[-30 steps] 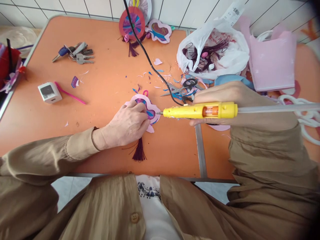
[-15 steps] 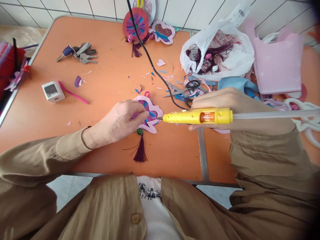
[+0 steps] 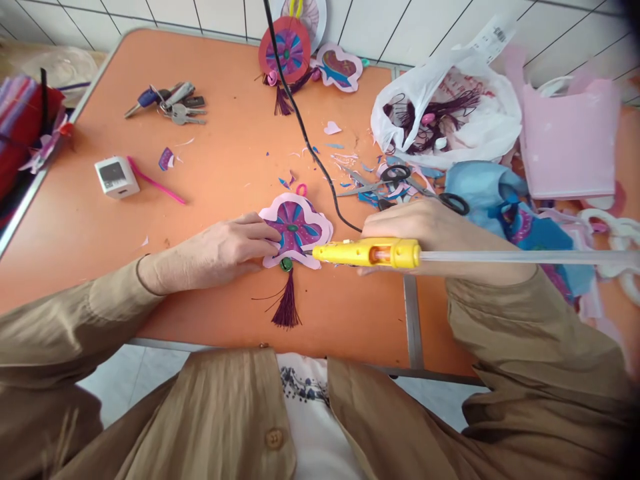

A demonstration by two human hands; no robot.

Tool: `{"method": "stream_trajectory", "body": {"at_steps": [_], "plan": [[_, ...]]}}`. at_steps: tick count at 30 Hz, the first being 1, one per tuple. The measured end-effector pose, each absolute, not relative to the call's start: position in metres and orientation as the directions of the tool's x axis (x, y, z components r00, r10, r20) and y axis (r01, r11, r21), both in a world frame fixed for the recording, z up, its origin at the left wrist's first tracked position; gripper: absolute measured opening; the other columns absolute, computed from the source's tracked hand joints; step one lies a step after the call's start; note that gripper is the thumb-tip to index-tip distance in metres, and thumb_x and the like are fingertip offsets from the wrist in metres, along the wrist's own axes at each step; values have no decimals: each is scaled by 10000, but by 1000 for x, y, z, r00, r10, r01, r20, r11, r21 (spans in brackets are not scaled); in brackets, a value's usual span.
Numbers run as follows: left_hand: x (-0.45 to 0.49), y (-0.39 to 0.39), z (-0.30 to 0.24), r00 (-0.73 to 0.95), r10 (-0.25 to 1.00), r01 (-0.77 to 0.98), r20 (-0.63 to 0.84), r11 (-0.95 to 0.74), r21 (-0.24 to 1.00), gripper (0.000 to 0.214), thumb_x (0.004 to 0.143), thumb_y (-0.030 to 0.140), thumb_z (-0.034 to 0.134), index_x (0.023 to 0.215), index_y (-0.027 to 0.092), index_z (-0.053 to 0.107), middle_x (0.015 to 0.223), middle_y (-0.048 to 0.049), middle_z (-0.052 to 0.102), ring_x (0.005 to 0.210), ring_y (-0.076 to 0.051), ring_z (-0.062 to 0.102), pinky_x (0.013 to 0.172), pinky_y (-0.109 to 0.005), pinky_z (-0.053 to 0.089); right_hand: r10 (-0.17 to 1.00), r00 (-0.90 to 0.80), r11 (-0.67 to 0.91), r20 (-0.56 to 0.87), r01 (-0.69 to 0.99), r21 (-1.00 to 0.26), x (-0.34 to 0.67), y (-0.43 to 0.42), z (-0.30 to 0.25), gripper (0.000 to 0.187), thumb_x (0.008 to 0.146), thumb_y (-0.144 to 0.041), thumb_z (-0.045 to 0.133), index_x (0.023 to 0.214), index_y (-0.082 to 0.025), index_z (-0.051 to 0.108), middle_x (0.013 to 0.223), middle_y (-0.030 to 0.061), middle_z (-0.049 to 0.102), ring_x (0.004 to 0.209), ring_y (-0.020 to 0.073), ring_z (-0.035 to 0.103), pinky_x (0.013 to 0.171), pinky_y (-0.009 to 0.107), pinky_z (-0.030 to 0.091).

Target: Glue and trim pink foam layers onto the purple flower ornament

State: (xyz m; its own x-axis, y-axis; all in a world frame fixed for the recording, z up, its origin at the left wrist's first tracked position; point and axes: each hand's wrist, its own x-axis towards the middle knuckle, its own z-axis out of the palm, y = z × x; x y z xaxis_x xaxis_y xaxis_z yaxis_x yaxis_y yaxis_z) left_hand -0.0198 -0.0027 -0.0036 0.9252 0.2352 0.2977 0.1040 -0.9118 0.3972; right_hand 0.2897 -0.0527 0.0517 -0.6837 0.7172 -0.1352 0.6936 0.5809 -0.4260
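My right hand (image 3: pixel 407 223) is wrapped round a yellow hot glue gun (image 3: pixel 367 253) with a clear glue stick running out of its back end. The gun's nozzle points left, at the lower right edge of a purple and pink layered paper ornament (image 3: pixel 300 220). Whether the tip touches the paper I cannot tell. My left hand (image 3: pixel 237 247) pinches the ornament's left edge, fingers bent and thumb partly hidden. Below the ornament lie a green bell (image 3: pixel 285 265) and a dark purple tassel (image 3: pixel 287 303). A pink loop (image 3: pixel 301 190) sticks out at its top.
Scissors (image 3: pixel 395 175) lie among paper scraps. Behind is a white plastic bag (image 3: pixel 450 143) of tassels, beside a pink bag (image 3: pixel 567 147). Keys (image 3: pixel 175 103), a white charger (image 3: pixel 117 177) and finished ornaments (image 3: pixel 285 50) rest on the orange table (image 3: pixel 200 167). A black cord (image 3: pixel 300 120) crosses it.
My left hand has drawn back left to the ornament's edge, uncovering its centre. The glue gun's tip has shifted to the ornament's lower edge. The whole view has shifted slightly.
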Motion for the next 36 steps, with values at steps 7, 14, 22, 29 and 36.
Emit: {"method": "stream_trajectory", "body": {"at_steps": [7,14,22,29,36], "plan": [[-17,-3,-1,924,229,88,308,-908,410,179,954,198,513,897,164,679,1031,-146,704,956,-222,645,837,-358,532,714,-696,609,-73,669,-426,290,-53,37,491,886,-598,551,646,-171,509,629,-30,474,562,108,469,557,265,216],[-19,-3,-3,925,256,97,281,-874,476,198,959,204,502,867,193,677,981,-119,702,948,-209,651,839,-351,525,720,-692,600,-54,660,-452,286,-51,34,410,892,-525,588,684,-175,540,648,-32,514,581,106,484,568,265,223],[-11,-10,2,855,471,311,215,-799,514,237,977,216,461,878,152,667,830,-88,684,827,-190,636,728,-299,508,705,-702,588,-96,655,-475,283,-52,37,453,904,-559,543,666,-176,502,644,-24,494,567,111,456,563,261,222],[-1,-11,2,778,600,473,186,-754,456,249,935,182,481,772,143,666,748,-59,688,709,-166,621,638,-261,457,693,-717,603,-71,630,-489,284,-52,35,432,891,-540,580,675,-173,508,644,-26,496,572,110,453,572,264,218],[5,-14,7,718,678,557,158,-696,453,244,875,147,480,687,143,636,654,-46,650,589,-133,560,575,-246,413,688,-716,556,-122,627,-546,281,-53,40,441,894,-540,574,671,-163,517,653,-18,520,581,108,484,567,254,241]]}}
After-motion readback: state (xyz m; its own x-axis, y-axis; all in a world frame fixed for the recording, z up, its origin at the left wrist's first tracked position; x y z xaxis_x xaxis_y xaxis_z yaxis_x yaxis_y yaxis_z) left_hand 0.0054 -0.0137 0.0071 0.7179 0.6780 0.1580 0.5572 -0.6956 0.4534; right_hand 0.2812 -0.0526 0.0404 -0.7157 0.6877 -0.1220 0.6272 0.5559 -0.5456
